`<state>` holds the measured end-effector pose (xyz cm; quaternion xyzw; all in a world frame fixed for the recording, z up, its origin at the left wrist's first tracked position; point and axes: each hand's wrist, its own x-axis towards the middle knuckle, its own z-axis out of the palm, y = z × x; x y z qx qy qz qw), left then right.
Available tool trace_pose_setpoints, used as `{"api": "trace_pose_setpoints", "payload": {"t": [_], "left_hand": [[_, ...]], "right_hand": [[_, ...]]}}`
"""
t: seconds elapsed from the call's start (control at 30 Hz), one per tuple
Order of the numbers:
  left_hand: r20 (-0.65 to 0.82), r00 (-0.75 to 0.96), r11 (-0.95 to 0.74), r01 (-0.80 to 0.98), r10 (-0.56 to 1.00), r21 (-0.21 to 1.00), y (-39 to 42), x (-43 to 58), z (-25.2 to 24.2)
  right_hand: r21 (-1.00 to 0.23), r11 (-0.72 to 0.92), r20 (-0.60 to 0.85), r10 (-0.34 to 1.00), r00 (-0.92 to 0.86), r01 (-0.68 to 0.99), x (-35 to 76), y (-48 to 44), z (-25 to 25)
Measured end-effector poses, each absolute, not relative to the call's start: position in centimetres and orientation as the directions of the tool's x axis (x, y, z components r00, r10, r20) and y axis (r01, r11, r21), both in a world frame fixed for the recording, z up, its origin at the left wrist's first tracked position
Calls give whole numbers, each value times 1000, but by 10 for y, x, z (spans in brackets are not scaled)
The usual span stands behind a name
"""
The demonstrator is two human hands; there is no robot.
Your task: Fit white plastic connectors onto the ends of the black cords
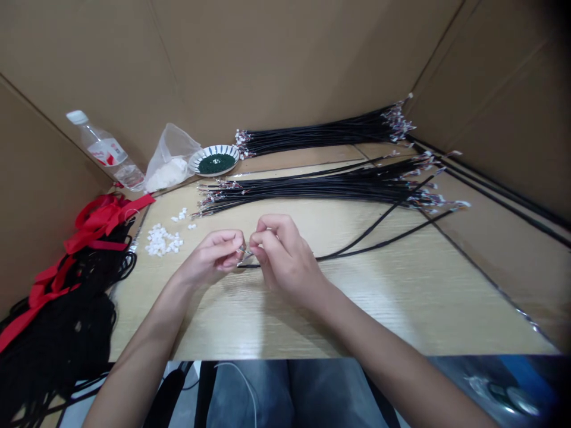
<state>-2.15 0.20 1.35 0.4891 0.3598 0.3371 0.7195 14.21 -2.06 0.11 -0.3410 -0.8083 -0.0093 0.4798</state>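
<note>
Bare hands (285, 255) and forearms (147, 333), grey trousers (285, 392)

The black cable (339, 255) is thin and single. Its near end, tipped with fine, pale wire ends, is pinched between the left hand (214, 258) and the right hand (281, 255), just in front of the middle bundle of black cables (321, 187). From there it lies slack and flat, running rightward and curving up toward that bundle's right end. The pinched tip is too small to make out further.
</note>
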Motion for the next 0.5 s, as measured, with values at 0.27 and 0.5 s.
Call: {"api": "trace_pose_setpoints", "payload": {"t": [0.27, 0.5], "left_hand": [[-172, 572, 317, -164, 802, 934, 1, -23, 9], [-157, 596, 319, -177, 788, 931, 0, -23, 9]], "right_hand": [[-204, 765, 818, 476, -322, 611, 141, -24, -1], [-118, 791, 858, 385, -340, 600, 142, -22, -4]]}}
